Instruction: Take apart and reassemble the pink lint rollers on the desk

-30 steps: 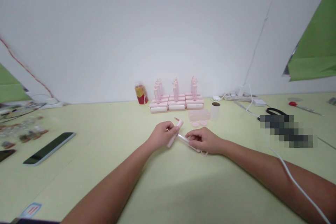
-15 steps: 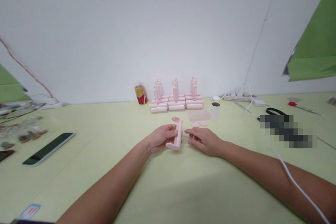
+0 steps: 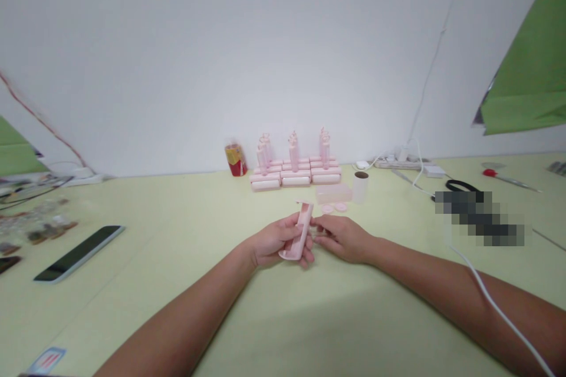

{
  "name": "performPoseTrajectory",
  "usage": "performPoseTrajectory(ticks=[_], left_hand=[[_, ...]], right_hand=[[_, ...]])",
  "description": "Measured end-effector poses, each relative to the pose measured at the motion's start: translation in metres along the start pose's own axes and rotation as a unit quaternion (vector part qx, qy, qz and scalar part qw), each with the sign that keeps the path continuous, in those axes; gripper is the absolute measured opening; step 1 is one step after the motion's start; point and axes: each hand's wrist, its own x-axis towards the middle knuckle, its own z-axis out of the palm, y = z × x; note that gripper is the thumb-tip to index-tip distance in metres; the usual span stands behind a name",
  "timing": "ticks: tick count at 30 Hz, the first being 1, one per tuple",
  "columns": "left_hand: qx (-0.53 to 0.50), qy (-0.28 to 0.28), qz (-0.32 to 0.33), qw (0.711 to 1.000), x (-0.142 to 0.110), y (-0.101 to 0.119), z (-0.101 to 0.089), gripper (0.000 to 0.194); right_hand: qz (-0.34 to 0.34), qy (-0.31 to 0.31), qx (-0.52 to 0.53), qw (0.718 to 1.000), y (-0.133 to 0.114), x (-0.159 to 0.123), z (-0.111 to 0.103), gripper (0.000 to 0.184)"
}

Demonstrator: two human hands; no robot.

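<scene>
In the head view my left hand is wrapped round a pink plastic lint roller frame, held tilted above the table. Its thumb lies across the front of the frame and its fingertips show below on the right. Close against the frame's right side, my right hand has its fingers pinched together. What sits between those fingers is too small to make out. Just beyond the hands lie two round pink caps, a translucent pink cover and an upright white paper roll with a brown core.
Pink lint rollers stand in rows by the wall, beside a red-and-yellow can. A phone lies left. On the right are a power strip, a red-handled tool and a white cable crossing my right forearm.
The pink frame has turned in my left hand, so its hollow inside now faces me more. My right fingers have come closer to its side.
</scene>
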Motion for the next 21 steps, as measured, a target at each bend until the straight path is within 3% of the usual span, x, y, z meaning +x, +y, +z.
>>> performPoseTrajectory(ticks=[6,16,21], left_hand=[[0.055,-0.002,0.023,0.998,0.0025,-0.0034,0.0037,0.035],[0.113,-0.031,0.019,0.993,0.0034,0.0003,0.0063,0.037],[0.109,-0.071,-0.007,0.991,0.0013,0.0052,0.0043,0.043]], right_hand=[[0.029,-0.016,-0.034,0.999,0.0023,0.0003,0.0029,0.011],[0.011,-0.024,-0.045,0.999,0.0041,-0.0003,0.0034,0.005],[-0.009,-0.023,-0.066,0.998,0.0047,0.0005,0.0054,0.006]])
